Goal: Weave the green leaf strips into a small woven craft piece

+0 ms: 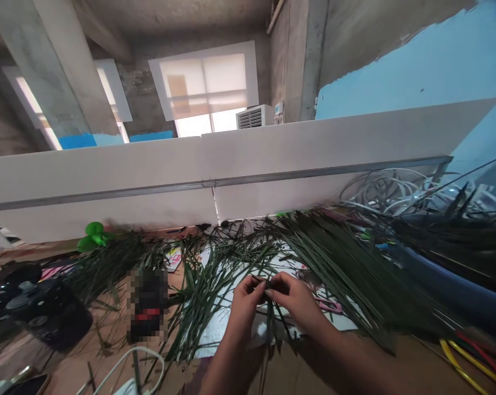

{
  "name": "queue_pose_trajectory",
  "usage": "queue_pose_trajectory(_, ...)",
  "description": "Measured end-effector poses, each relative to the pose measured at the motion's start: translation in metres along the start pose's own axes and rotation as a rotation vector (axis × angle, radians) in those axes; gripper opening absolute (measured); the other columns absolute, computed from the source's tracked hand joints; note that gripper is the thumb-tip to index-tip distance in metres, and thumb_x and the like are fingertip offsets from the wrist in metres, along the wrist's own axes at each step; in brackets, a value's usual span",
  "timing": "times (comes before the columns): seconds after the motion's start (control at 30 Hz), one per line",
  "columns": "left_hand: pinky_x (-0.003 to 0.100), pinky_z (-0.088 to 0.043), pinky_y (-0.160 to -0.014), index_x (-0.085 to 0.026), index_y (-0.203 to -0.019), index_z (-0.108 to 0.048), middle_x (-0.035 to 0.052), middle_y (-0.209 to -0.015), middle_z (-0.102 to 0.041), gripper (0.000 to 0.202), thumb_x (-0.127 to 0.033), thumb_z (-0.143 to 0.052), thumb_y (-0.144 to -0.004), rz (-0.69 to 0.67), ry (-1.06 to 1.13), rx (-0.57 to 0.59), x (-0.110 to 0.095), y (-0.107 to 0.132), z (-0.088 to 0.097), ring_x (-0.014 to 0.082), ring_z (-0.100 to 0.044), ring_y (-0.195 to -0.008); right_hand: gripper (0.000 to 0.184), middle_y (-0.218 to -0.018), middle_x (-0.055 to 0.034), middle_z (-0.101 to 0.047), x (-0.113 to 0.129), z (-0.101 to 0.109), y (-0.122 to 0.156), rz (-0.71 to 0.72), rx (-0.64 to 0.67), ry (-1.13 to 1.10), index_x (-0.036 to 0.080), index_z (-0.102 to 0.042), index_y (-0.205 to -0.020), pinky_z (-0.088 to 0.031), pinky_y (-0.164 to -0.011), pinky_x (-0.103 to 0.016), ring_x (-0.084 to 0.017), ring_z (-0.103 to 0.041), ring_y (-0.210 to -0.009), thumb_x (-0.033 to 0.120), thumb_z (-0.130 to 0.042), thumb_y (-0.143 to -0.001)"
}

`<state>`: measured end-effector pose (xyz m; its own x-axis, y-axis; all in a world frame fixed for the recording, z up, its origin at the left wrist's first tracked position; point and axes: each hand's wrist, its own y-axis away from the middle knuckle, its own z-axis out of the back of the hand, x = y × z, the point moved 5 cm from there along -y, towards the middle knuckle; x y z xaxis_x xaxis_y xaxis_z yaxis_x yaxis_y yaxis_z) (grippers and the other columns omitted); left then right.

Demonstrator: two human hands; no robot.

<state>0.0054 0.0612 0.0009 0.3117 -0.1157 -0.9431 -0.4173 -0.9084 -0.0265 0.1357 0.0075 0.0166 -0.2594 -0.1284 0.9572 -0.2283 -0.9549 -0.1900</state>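
Green leaf strips make up the working material, and by my reading the work is partway along at most. One small bunch of strips [271, 323] is gathered between the two hands just below and right of the frame's centre, its loose ends hanging down toward the bottom edge; whether the strips are already knotted or woven at the top cannot be told, as the fingers cover that part. No completed piece can be made out. Unworked stock appears ample: cut strips [207, 296] lie scattered left of centre, partly over a white sheet [209, 337] on the tabletop [118, 323], and a dense heap of long leaves [342, 269] fills the right side of the frame. A pink tool [330, 305] lies just beside the right forearm, held by neither hand. As to pose, the left hand [246, 293] rises from the bottom centre and the right hand [288, 293] comes in from the lower right, the fingertips meeting nearly tip to tip. Grip on both sides is narrow, thumb and fingers pinching the bunch at its upper end. Both wrists are raised above the white sheet, with the fingers curled inward.
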Motion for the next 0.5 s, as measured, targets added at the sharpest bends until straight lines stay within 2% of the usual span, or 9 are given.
queue_pose_trajectory(0.23,0.024,-0.036,-0.056,-0.016,-0.067,-0.064,-0.0023,-0.06,-0.055,0.046,-0.053,-0.089,-0.057,0.074,0.049,-0.039,0.008,0.001,-0.001,0.0097,-0.047,-0.054,0.032,-0.085,-0.0042,-0.072,-0.018,-0.002,-0.002,0.001,0.084,-0.345,0.02,-0.068,-0.086,-0.052,-0.082,-0.038,-0.025,-0.067,-0.086,0.046,-0.081,-0.07)
queue_pose_trajectory(0.37,0.023,-0.032,-0.051,-0.018,-0.062,-0.057,-0.0039,-0.053,-0.052,0.049,-0.053,-0.09,-0.055,0.141,0.085,-0.005,0.019,0.001,-0.002,0.0084,-0.042,-0.048,0.031,-0.082,-0.0031,-0.072,-0.021,0.001,0.002,0.003,0.1,-0.329,0.02,-0.068,-0.086,-0.051,-0.078,-0.036,-0.023,-0.066,-0.081,0.044,-0.081,-0.071)
queue_pose_trajectory(0.5,0.023,-0.032,-0.05,-0.018,-0.064,-0.055,-0.0033,-0.053,-0.054,0.051,-0.052,-0.091,-0.052,0.228,0.124,0.023,0.026,0.004,-0.003,0.0083,-0.044,-0.046,0.03,-0.083,-0.0036,-0.072,-0.026,0.001,0.004,0.006,0.14,-0.306,0.02,-0.068,-0.085,-0.051,-0.08,-0.037,-0.024,-0.066,-0.083,0.045,-0.08,-0.073)
